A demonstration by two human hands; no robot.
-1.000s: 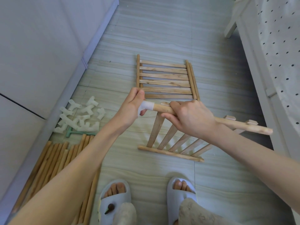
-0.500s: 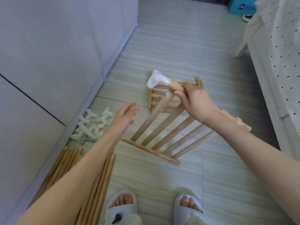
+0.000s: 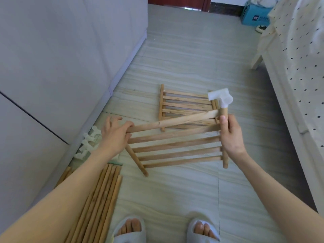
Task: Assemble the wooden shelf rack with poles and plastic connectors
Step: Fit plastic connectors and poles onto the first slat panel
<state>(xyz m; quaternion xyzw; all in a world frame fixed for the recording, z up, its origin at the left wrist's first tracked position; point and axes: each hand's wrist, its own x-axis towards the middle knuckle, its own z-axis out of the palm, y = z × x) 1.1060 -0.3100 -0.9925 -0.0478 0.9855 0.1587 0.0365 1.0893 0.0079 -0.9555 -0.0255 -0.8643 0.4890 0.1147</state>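
A slatted wooden shelf panel [image 3: 177, 148], made of flat light-brown slats fixed between two round side poles, is held up above the pale striped tile floor [image 3: 184, 55] between both hands. The right hand [image 3: 231, 135] grips the panel's right-hand round pole, fingers and thumb curled round it, with the pole standing nearly upright and its lower end hanging free below the wrist. On the top end of that pole sits a white plastic T-shaped connector [image 3: 221, 97], its crossbar pointing left. The left hand [image 3: 114, 135] meets the panel's left side, fingers curled over the end of the uppermost slat and the thumb below it; the left side pole slants down and to the right beneath that hand. Behind the held panel, a second slatted wooden shelf panel [image 3: 185, 106] lies flat on the floor. To the left, partly hidden by the left wrist, a heap of loose white plastic connectors [image 3: 87, 144] lies beside the grey cabinet wall [image 3: 57, 55], and nearer the person a bundle of loose round wooden poles [image 3: 100, 200] lies lengthwise along the floor. Two feet in pale slippers [image 3: 129, 232] show at the bottom edge.
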